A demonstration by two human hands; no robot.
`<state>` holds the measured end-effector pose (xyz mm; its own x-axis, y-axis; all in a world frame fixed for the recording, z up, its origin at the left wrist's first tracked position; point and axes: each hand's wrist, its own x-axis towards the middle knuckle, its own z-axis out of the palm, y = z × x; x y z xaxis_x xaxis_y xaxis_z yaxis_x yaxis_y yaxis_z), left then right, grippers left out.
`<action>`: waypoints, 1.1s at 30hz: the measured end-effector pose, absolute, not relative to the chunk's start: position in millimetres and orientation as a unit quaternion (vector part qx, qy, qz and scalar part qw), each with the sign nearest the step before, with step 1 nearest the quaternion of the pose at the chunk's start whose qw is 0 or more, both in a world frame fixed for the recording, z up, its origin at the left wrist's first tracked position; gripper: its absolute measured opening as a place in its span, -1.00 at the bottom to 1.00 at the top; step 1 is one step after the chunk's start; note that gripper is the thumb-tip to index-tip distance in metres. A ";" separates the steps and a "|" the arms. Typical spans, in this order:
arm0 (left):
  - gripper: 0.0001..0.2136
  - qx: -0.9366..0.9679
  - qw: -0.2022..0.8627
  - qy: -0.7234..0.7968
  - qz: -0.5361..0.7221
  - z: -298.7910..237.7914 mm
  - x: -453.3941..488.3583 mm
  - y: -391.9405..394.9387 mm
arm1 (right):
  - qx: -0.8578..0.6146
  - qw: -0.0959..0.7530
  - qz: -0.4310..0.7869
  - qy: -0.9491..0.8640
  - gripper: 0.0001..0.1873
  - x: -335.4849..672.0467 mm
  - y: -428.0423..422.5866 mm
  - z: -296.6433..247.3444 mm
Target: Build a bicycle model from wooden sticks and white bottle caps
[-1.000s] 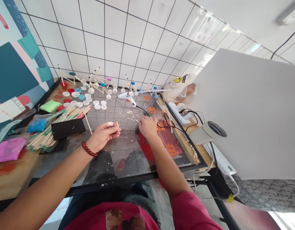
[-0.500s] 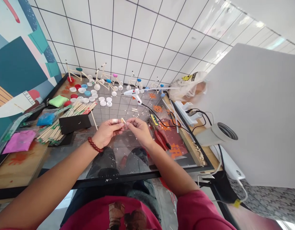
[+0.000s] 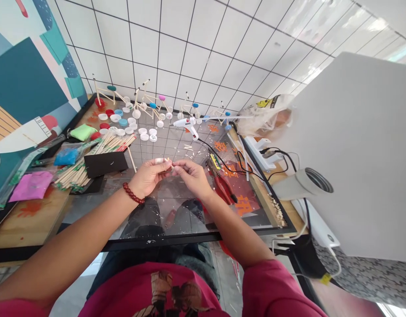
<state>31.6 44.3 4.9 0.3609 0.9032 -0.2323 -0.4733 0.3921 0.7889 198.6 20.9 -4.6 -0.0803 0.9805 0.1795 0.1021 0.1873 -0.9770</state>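
Observation:
My left hand (image 3: 147, 177), with a bandaged finger and a dark red bead bracelet (image 3: 133, 193) on the wrist, pinches a short wooden stick piece (image 3: 171, 166). My right hand (image 3: 192, 177) meets it from the other side, its fingertips on the same piece. The hands nearly touch above a glass tabletop (image 3: 176, 211). Farther off stands a white hot glue gun (image 3: 186, 127), its cord running right. Red-handled pliers (image 3: 223, 187) lie to the right of my right hand.
Wooden stick bicycle models (image 3: 153, 105) and several bottle caps (image 3: 123, 124) stand at the far side. Bundled sticks (image 3: 102, 147), a black card (image 3: 105, 164) and coloured packets lie left. A power strip (image 3: 258, 152), plastic bag (image 3: 267, 116) and white board (image 3: 351, 154) occupy the right.
My right hand has moved left from the tabletop to the stick piece, and both hands now pinch it. The view has shifted slightly, showing the pliers.

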 end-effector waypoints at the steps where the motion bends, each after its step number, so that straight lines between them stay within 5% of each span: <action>1: -0.76 0.306 0.763 0.343 0.455 5.3 31.3 44.9 | -0.468 0.497 0.434 -0.588 -0.70 200.5 21.0 -3.4; 33: -0.60 0.444 0.644 0.395 0.482 0.3 41.1 39.9 | -0.513 0.459 0.280 -0.669 -0.83 190.8 18.7 -9.2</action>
